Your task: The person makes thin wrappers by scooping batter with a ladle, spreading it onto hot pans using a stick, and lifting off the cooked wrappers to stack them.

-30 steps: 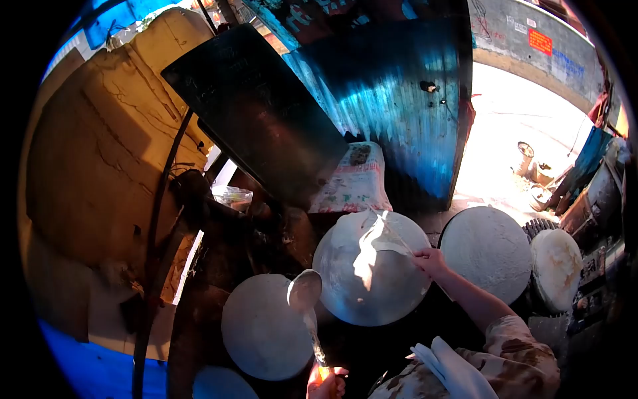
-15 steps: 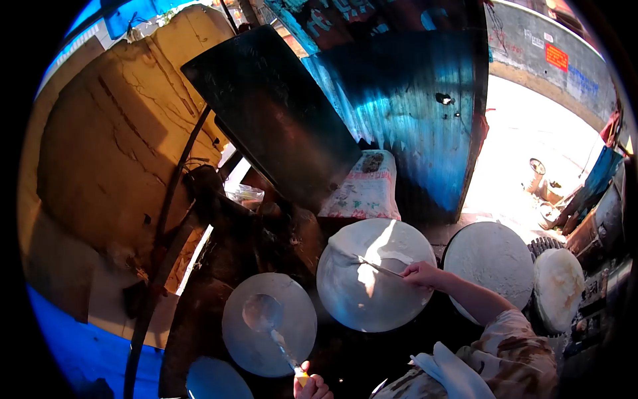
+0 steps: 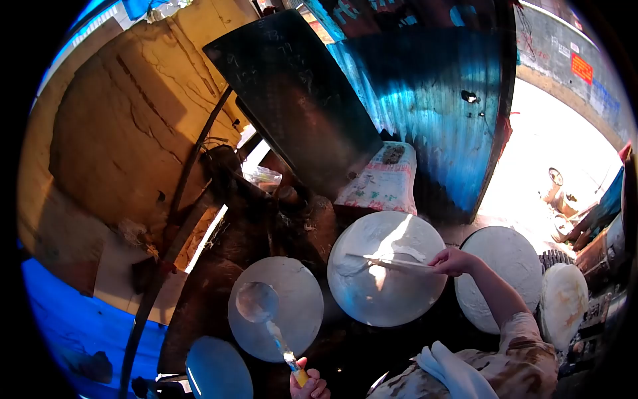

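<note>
Down at the bottom, my left hand is closed round the yellow handle of a ladle. Its round bowl is over a pale round griddle; contact is unclear. My right hand grips a thin, flat spatula, which reaches left across a second, larger griddle. White batter-like patches show on that surface, with a bright sun streak across it. To the right of this hand lies a third round surface, coated in white.
A pale round flatbread-like piece is at the far right. Another disc lies lower left. Behind the griddles are a dark tilted board, a white printed sack and blue corrugated metal. A dark pole rises on the left.
My right hand has shifted a little right and up, and the spatula has turned to lie nearly level. The view has shifted slightly; my left hand still holds the ladle.
</note>
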`<state>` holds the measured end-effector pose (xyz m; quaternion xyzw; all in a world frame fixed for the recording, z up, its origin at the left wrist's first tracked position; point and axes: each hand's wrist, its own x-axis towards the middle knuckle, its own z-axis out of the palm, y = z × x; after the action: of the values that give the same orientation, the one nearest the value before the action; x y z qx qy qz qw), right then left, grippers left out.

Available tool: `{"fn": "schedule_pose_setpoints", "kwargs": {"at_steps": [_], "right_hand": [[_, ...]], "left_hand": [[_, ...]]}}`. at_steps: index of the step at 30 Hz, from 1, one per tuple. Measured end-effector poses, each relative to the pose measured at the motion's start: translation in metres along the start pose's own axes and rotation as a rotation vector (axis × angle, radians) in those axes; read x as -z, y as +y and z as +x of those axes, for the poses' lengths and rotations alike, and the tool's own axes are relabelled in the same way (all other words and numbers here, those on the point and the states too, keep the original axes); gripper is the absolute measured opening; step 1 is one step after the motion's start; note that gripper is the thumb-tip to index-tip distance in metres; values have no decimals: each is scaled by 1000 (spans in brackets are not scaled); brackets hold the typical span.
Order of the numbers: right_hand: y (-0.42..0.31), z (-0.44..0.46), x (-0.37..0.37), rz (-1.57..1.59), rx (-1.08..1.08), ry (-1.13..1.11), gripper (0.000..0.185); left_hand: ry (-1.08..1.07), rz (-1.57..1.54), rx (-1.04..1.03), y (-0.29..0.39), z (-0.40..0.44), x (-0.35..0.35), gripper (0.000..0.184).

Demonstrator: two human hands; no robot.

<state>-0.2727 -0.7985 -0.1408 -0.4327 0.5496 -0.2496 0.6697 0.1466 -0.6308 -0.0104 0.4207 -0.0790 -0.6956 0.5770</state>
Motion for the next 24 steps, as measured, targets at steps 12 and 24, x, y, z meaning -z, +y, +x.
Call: {"fn": "schedule_pose_setpoints", "kwargs": {"at_steps": [12, 24], "right_hand": [[9, 21, 36, 48, 10, 86, 26], [-3, 32, 44, -41, -17, 6, 26]], "left_hand": [[-154, 25, -114, -2, 7, 17, 48], [-60, 53, -186, 3, 3, 7, 47]]}}
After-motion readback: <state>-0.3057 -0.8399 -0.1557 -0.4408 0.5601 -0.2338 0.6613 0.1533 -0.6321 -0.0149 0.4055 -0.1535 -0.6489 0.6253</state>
